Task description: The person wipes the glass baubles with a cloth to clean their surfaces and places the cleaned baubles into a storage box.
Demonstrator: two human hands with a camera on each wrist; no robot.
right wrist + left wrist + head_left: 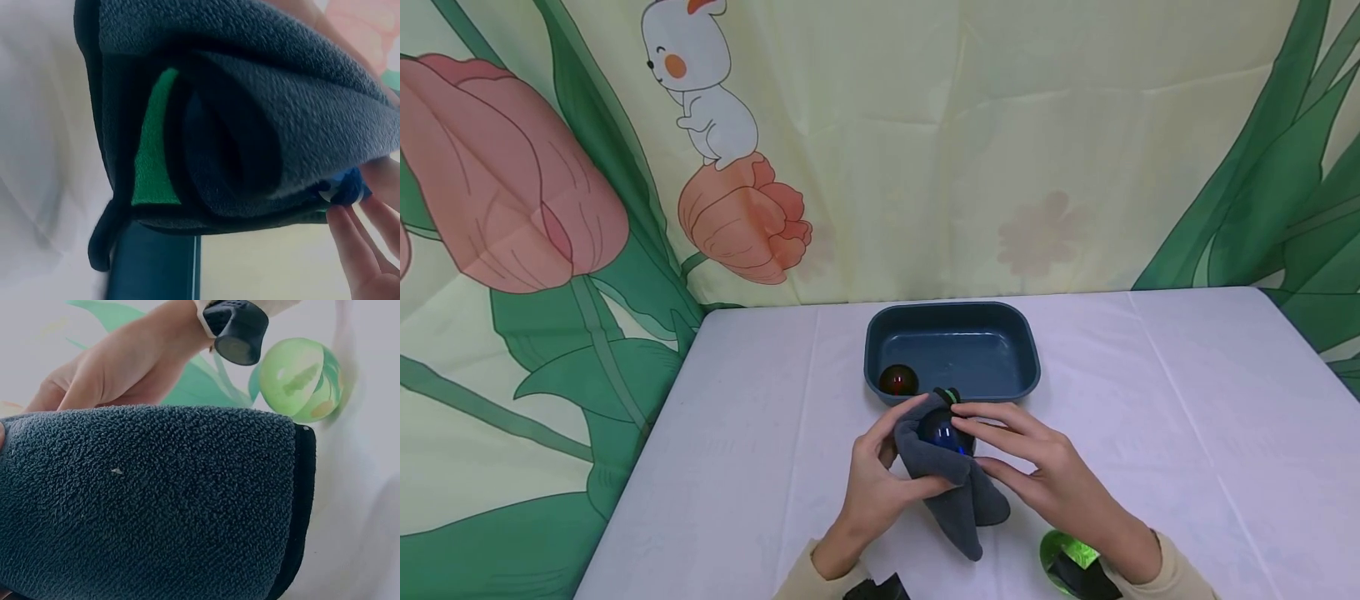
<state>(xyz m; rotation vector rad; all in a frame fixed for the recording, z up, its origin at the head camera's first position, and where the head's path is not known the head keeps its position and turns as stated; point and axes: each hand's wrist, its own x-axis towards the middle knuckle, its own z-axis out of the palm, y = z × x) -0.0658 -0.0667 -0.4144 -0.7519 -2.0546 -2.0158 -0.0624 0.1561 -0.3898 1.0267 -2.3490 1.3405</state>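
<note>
A shiny, dark blue ball (942, 432) sits partly wrapped in a dark grey cloth (931, 467), just in front of the tray. My left hand (880, 482) holds the cloth around the ball, thumb across the front and fingers behind. From the other side, my right hand (1054, 468) pinches the ball, fingertips on its upper right and thumb near the cloth's fold. The cloth (150, 500) fills most of the left wrist view, hiding the ball there. In the right wrist view, the blue ball (344, 187) peeks out below the cloth's folds beside my fingertips.
A dark blue tray (970, 358) stands at the table's far edge, with a dark red ball (898, 380) in its near left corner. A clear green ball (1056, 546) lies near my right wrist, partly covered by the wrist camera. A printed curtain hangs behind the white table.
</note>
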